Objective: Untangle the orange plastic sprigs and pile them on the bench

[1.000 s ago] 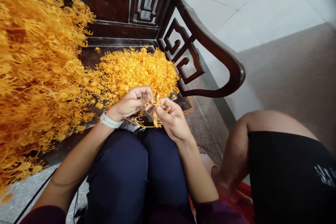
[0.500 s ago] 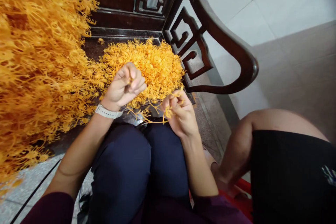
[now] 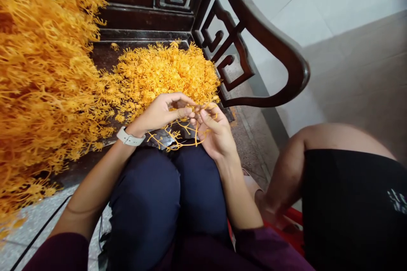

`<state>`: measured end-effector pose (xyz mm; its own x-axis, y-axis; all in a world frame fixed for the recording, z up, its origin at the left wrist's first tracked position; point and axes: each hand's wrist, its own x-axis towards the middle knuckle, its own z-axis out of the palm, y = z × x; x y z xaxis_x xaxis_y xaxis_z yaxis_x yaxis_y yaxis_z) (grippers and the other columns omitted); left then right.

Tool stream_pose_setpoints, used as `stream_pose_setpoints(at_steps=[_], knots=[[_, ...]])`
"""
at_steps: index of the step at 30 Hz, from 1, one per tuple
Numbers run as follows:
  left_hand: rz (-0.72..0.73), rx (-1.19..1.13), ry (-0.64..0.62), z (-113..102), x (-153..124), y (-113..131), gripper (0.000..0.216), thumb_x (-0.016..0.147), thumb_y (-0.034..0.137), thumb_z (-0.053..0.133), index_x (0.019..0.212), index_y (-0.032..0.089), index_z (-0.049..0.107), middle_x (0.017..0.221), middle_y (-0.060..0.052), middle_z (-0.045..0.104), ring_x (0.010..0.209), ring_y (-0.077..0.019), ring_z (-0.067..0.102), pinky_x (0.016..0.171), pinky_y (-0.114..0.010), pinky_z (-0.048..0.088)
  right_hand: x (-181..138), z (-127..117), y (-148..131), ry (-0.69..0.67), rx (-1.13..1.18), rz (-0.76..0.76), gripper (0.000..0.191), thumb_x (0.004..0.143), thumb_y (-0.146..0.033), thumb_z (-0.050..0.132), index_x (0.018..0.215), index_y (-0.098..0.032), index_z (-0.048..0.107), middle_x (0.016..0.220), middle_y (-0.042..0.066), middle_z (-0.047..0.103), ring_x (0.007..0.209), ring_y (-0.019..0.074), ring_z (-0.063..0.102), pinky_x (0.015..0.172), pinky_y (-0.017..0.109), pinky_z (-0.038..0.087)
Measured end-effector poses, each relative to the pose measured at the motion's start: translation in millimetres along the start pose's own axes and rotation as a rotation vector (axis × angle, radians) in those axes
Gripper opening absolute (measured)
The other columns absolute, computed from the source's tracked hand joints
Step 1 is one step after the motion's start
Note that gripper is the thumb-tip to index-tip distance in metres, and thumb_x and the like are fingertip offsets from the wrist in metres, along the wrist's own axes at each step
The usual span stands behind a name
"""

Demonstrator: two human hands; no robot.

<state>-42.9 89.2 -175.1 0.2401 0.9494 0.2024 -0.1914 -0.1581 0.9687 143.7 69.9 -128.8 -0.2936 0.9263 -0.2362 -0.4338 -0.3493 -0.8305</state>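
Above my knees, my left hand (image 3: 165, 113) and my right hand (image 3: 213, 130) meet fingertip to fingertip on a thin orange plastic sprig (image 3: 178, 134) with small branching tips. My left fingers pinch one of its upper tips. The right hand's fingers curl round its stem. A white watch (image 3: 128, 138) sits on my left wrist. Just beyond my hands lies a small heap of loose orange pieces (image 3: 165, 72) on the dark seat.
A large mass of orange plastic sprigs (image 3: 41, 80) fills the left side of the dark wooden bench (image 3: 143, 21). Its curved armrest (image 3: 263, 38) rises to the right. Another person's bare knee and black shorts (image 3: 343, 194) are at lower right, over pale floor tiles.
My left hand, raised over the small heap half a second ago, has come back down to the right hand and pinches the sprig again. The view has shifted slightly.
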Motion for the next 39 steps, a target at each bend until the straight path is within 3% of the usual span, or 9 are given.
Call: stream_pose_setpoints(at_steps=[10,21,25,27,29,31,34,36,39], knots=[[-0.028,-0.316,-0.198,1.6,-0.9,-4.8,0.044,0.083,0.054,0.086,0.083,0.013,0.07,0.076,-0.007,0.069,0.066,-0.0145,0.064,0.061,-0.025,0.046,0.7,-2.2,-0.9,-0.179,0.095,0.183,0.024,0.08,-0.019,0.088,0.093,-0.017,0.067,0.081,-0.002,0.062,0.07,0.0074,0.062,0.063,0.017,0.052],[-0.118,-0.472,-0.232,3.9,-4.3,-11.6,0.047,0.074,0.055,0.091,0.068,0.017,0.064,0.064,-0.004,0.06,0.058,-0.0141,0.055,0.054,-0.027,0.041,-1.6,0.5,-0.5,-0.25,0.099,0.213,0.032,0.071,-0.018,0.091,0.086,-0.018,0.062,0.074,-0.003,0.052,0.063,0.0075,0.047,0.052,0.019,0.034],[-0.057,-0.657,-0.181,3.1,-6.4,-3.6,0.058,0.061,0.049,0.096,0.051,0.02,0.046,0.043,0.003,0.036,0.044,-0.0119,0.042,0.049,-0.029,0.04,0.1,-1.9,-3.3,-0.229,0.26,0.17,0.033,0.066,-0.009,0.088,0.084,-0.018,0.062,0.074,-0.004,0.048,0.061,0.0055,0.042,0.052,0.017,0.038],[-0.01,-0.664,-0.124,-0.4,-6.4,0.8,0.057,0.06,0.048,0.097,0.051,0.021,0.048,0.042,0.004,0.035,0.044,-0.0124,0.043,0.05,-0.029,0.044,2.0,-4.9,-4.3,-0.168,0.275,0.13,0.026,0.072,-0.009,0.084,0.086,-0.018,0.064,0.076,-0.004,0.052,0.063,0.0056,0.047,0.055,0.016,0.045],[0.039,-0.611,0.007,-5.4,-3.8,1.5,0.042,0.065,0.044,0.098,0.064,0.021,0.063,0.054,0.002,0.052,0.053,-0.0126,0.052,0.057,-0.028,0.051,4.3,-7.8,-4.8,-0.097,0.258,0.128,0.016,0.082,-0.012,0.077,0.093,-0.019,0.068,0.084,-0.001,0.061,0.071,0.0068,0.058,0.064,0.017,0.053],[0.08,-0.517,0.185,-10.7,1.2,-2.4,0.029,0.074,0.042,0.094,0.088,0.024,0.075,0.085,-0.002,0.071,0.074,-0.0137,0.064,0.071,-0.028,0.058,6.4,-9.9,-5.0,-0.047,0.239,0.151,0.011,0.09,-0.016,0.07,0.1,-0.019,0.071,0.097,0.002,0.07,0.087,0.0094,0.067,0.079,0.02,0.06],[0.168,-0.255,0.383,-16.8,9.4,-13.1,0.034,0.089,0.051,0.081,0.112,0.026,0.077,0.127,-0.009,0.072,0.109,-0.0209,0.07,0.092,-0.034,0.06,8.6,-11.5,-4.8,-0.021,0.193,0.151,0.018,0.093,-0.019,0.063,0.108,-0.021,0.073,0.11,0.004,0.076,0.108,0.0144,0.072,0.099,0.029,0.061],[0.271,-0.005,0.517,-19.3,12.4,-20.1,0.039,0.093,0.057,0.075,0.115,0.026,0.077,0.131,-0.01,0.07,0.12,-0.0249,0.067,0.098,-0.037,0.059,9.1,-12.0,-4.3,-0.019,0.165,0.13,0.021,0.093,-0.022,0.061,0.109,-0.021,0.075,0.112,0.005,0.078,0.115,0.0177,0.072,0.111,0.036,0.058],[0.384,0.362,0.756,-22.3,11.4,-27.3,0.036,0.097,0.055,0.072,0.112,0.023,0.079,0.118,-0.01,0.069,0.114,-0.0242,0.068,0.096,-0.037,0.058,8.7,-12.5,-3.5,-0.043,0.134,0.11,0.024,0.093,-0.027,0.062,0.111,-0.02,0.076,0.113,0.006,0.08,0.122,0.0206,0.071,0.122,0.042,0.051]])
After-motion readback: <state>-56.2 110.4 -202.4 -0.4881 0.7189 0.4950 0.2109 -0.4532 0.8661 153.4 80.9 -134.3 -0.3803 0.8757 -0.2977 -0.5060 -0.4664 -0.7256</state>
